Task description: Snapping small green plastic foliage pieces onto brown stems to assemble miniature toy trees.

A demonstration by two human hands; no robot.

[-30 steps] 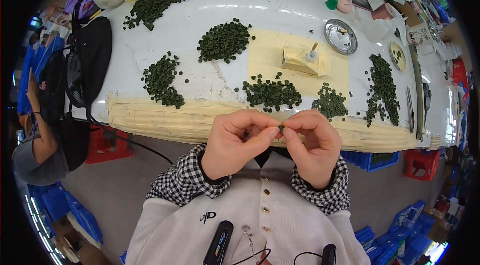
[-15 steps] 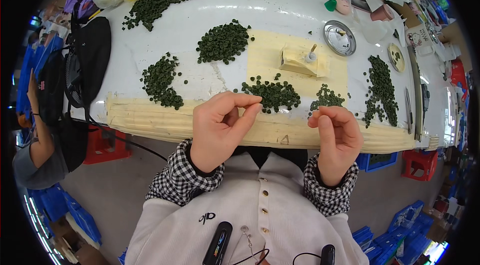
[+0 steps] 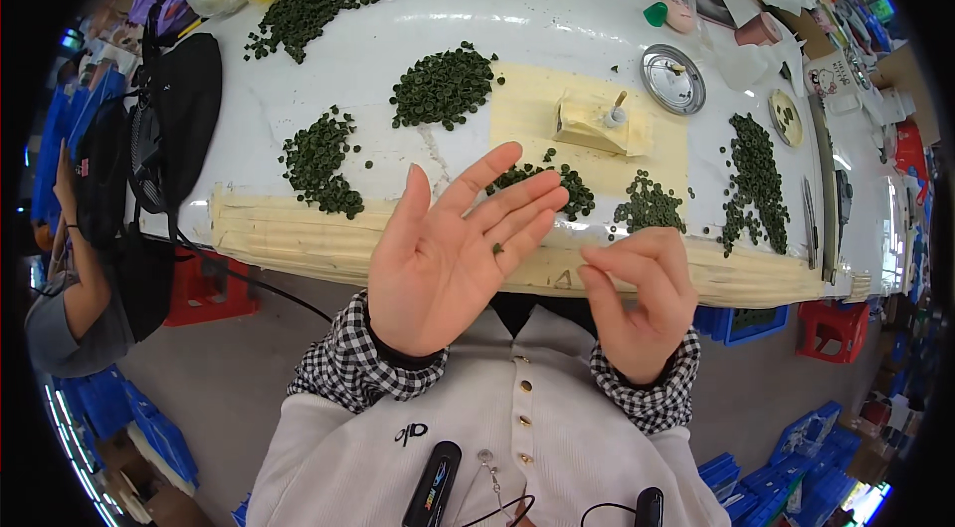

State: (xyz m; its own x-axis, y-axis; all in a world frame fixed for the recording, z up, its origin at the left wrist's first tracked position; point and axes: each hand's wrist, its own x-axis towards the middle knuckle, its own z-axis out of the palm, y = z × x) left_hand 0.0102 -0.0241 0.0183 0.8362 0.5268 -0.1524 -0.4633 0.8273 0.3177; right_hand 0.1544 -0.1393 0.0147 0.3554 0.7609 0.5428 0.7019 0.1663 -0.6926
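- One small green piece lies loose on the left hand, palm up, fingers spread – a tilt could roll it off.
- The right hand has thumb and fingertips nearly together – I can't tell whether they pinch anything.
- Dropped onto the green pile on the tabletop, it could vanish among lookalikes.

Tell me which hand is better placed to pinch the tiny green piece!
Probably the right hand: its thumb and fingers are curled toward each other nearby. The left hand is open, palm up, with the tiny green piece on its fingers.
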